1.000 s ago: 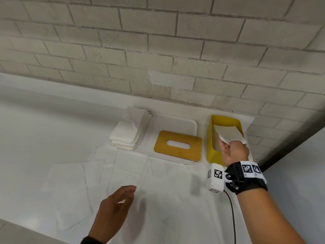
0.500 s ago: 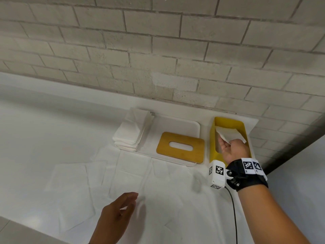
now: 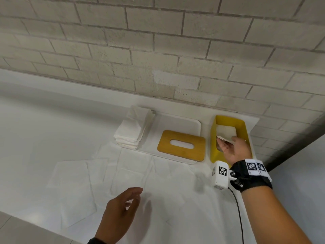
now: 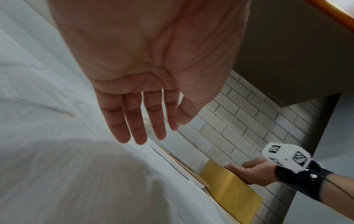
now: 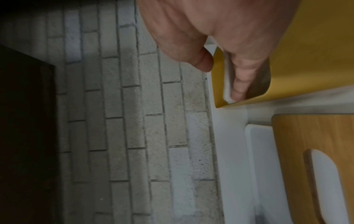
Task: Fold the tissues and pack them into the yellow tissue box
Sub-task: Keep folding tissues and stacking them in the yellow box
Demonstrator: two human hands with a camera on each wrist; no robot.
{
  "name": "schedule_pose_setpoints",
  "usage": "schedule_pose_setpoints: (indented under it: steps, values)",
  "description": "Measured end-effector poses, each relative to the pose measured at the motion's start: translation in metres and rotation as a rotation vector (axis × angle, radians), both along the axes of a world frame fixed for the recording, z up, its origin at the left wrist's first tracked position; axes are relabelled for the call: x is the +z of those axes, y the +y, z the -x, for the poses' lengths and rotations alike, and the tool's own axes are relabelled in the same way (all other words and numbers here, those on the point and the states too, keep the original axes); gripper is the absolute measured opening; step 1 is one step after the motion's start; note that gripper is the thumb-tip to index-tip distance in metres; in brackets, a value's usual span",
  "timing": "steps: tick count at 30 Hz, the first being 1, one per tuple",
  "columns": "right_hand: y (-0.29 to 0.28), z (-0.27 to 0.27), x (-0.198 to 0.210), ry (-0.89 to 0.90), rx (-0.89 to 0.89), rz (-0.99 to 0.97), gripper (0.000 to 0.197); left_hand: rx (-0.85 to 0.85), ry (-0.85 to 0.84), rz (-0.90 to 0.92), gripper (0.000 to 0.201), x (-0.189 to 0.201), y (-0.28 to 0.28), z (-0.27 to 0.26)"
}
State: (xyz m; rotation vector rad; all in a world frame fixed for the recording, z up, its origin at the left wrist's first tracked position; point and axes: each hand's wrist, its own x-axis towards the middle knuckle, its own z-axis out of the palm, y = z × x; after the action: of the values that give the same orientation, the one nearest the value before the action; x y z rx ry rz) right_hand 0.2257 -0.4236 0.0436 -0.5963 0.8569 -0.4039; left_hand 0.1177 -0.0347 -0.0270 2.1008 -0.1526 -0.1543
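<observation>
The yellow tissue box [image 3: 213,138] stands open at the back right, beside the wall. My right hand [image 3: 230,147] reaches into it from the near side and pinches a folded white tissue [image 3: 226,132], which lies low inside the box. The right wrist view shows the fingers [image 5: 241,78] inside the box [image 5: 306,60] against the tissue [image 5: 227,84]. My left hand [image 3: 123,205] hovers with fingers straight and empty over several unfolded tissues [image 3: 123,173] spread on the table. In the left wrist view its open palm [image 4: 141,118] faces the sheets.
A wooden lid [image 3: 182,146] with an oval slot lies on a white tray [image 3: 175,124] left of the box. A stack of folded tissues [image 3: 133,129] sits at the tray's left end. A brick wall [image 3: 158,50] runs behind. The table's front edge [image 3: 26,224] is bottom left.
My right hand has moved forward and down, taking the folded tissue from above the box rim to inside the box. The left hand has barely moved.
</observation>
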Motion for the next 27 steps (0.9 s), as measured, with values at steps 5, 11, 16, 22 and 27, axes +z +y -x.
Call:
schedule_pose_setpoints:
  steps: [5, 11, 16, 22, 27]
  values:
    - [0.040, 0.080, 0.012, -0.057, 0.153, 0.105, 0.015, 0.018, -0.027, -0.009, 0.026, -0.003, 0.000, 0.003]
    - [0.092, 0.141, -0.048, 0.318, 0.854, 0.758, 0.018, -0.020, -0.020, -0.039, 0.024, -0.008, -0.004, 0.008]
    - [0.117, 0.141, -0.069, 0.536, 1.048, 1.220, 0.056, -0.064, -0.040, -0.064, 0.024, -0.004, -0.003, 0.013]
    - [0.138, 0.113, -0.058, 0.574, 0.879, 1.108, 0.074, -0.086, -0.039, -0.056, 0.026, 0.004, 0.005, 0.020]
    - [0.148, 0.097, -0.066, 0.587, 0.801, 1.082, 0.081, -0.088, -0.043, -0.039, 0.025, 0.011, 0.019, 0.021]
